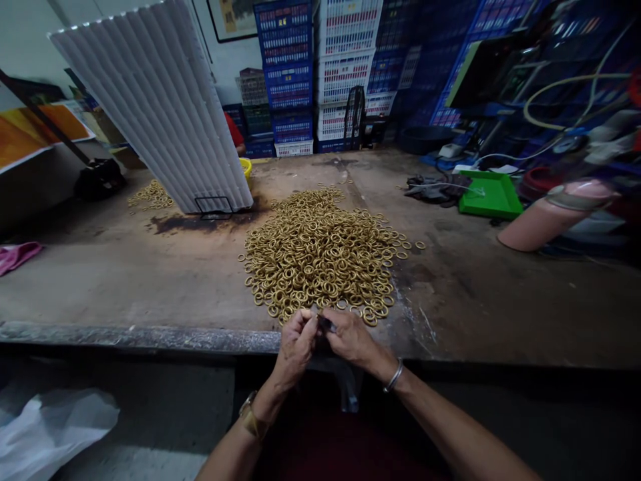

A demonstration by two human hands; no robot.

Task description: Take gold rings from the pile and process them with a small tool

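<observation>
A heap of gold-coloured metal rings (320, 247) lies on the worktable, spreading almost to its front edge. Right at the near side of this heap, my left hand (298, 344) is closed in a pinch; whatever its fingers hold is hidden. Beside it, my right hand (353, 339) is closed around a small dark tool (327, 324), mostly covered by the fingers. The fingertips of both hands meet or nearly meet, with loose rings just beyond them. Below the hands hangs a piece of clear plastic (348, 387).
A tall white corrugated panel (165, 100) stands upright on the wooden table (125, 274), with a smaller ring pile (153, 195) beside it. A person's red sleeve (233, 130) shows behind the panel. At right are a green tray (491, 195) and a pink bottle (551, 217).
</observation>
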